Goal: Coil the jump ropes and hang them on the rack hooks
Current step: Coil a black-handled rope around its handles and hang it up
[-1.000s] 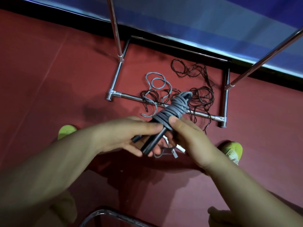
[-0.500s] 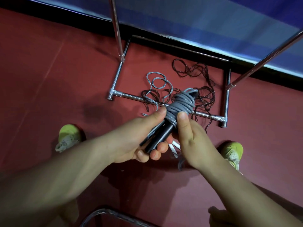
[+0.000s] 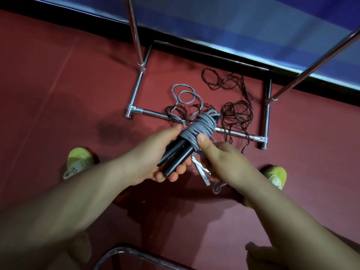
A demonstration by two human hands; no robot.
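My left hand (image 3: 155, 158) grips the black handles (image 3: 176, 155). My right hand (image 3: 220, 158) pinches the grey rope (image 3: 200, 126) coiled round them; loose ropes (image 3: 236, 112) lie at 12 o'clock

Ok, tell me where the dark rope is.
Head view: the dark rope lies tangled on the floor across the rack base, right of the loose grey rope.

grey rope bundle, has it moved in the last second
Yes. The grey rope bundle has shifted slightly up-right, now overlapping the rack's base bar it sat below.
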